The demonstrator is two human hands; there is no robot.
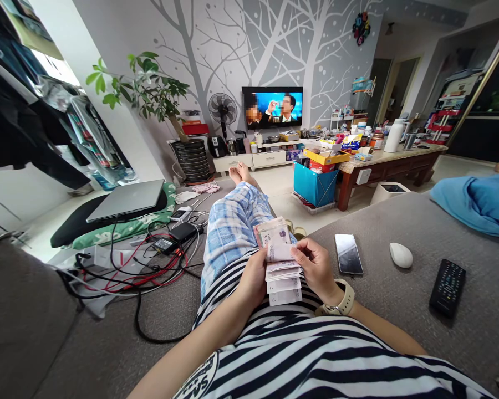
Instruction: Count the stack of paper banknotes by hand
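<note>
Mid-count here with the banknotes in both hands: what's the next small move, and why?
Probably slide the top note off with the right hand onto the folded-down ones. The left hand grips the stack of banknotes from below, several notes already hang fanned toward the body, and the right thumb rests on the uppermost note.

Faces on the television [271, 107] are showing blurred; banknotes [279, 260] are hiding the left hand's [253, 277] fingers; the frame's right edge is cropping a blue cushion [478, 202].
</note>
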